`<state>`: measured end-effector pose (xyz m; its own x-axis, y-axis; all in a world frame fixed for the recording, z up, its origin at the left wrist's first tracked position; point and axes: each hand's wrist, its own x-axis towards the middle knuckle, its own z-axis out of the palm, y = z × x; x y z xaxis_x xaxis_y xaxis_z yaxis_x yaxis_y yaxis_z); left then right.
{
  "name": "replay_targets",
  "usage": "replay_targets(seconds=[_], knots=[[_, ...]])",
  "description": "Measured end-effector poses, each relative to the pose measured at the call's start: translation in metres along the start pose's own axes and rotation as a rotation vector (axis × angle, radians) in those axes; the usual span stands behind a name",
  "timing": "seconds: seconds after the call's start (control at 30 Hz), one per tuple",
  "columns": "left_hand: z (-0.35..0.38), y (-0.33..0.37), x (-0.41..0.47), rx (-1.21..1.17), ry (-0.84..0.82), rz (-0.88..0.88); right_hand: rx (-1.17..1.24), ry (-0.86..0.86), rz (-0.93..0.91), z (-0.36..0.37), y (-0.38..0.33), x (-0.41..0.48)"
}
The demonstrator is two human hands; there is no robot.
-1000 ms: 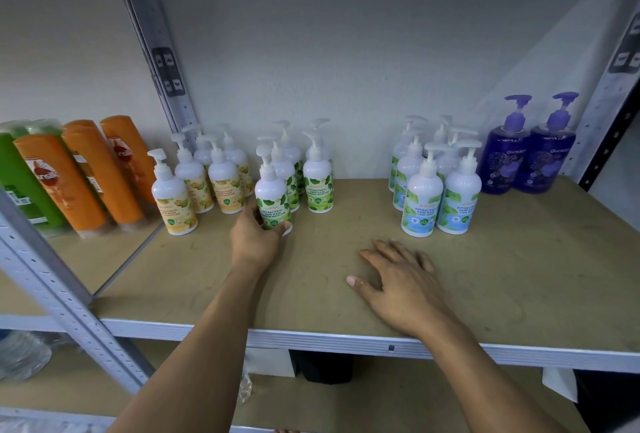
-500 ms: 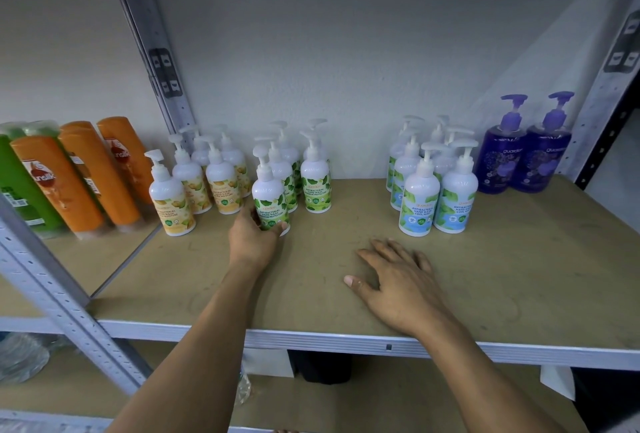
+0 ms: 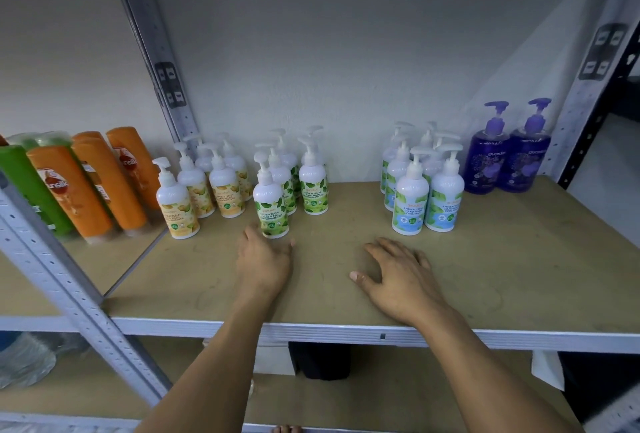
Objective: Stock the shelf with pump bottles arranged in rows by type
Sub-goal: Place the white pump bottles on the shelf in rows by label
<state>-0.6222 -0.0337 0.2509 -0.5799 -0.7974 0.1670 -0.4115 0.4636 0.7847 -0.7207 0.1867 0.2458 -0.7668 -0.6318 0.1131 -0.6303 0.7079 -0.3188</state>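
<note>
Pump bottles stand in groups on the brown shelf board (image 3: pixel 519 276): yellow-label ones (image 3: pixel 178 204) at the left, green-label ones (image 3: pixel 313 186) in the middle, blue-label ones (image 3: pixel 410 204) to the right, two purple ones (image 3: pixel 488 158) at the far right. The front green-label bottle (image 3: pixel 272 204) stands upright ahead of its group. My left hand (image 3: pixel 265 259) lies just in front of its base with relaxed fingers and holds nothing. My right hand (image 3: pixel 398 276) rests flat on the board, fingers spread.
Orange (image 3: pixel 72 190) and green (image 3: pixel 24 186) shampoo bottles lean on the neighbouring shelf to the left. Grey metal uprights (image 3: pixel 62 280) frame the bay, with one at the right (image 3: pixel 588 86). The wall lies close behind the bottles. A lower shelf (image 3: pixel 381 408) lies below.
My left hand has let go of the front green-label bottle's base and drawn back a little toward me. The bottle stays upright. My right hand has not moved.
</note>
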Motion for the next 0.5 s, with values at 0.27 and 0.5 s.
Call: replay_targets(seconds=[0.27,0.5], knots=[[0.009,0.014,-0.093,0.523,-0.304,0.295,-0.048,-0.039,0.103,-0.031,0.056,-0.063],[0.039,0.068,-0.190,0.490,-0.585,0.564,-0.111,-0.015,0.175,-0.068,0.150,-0.241]])
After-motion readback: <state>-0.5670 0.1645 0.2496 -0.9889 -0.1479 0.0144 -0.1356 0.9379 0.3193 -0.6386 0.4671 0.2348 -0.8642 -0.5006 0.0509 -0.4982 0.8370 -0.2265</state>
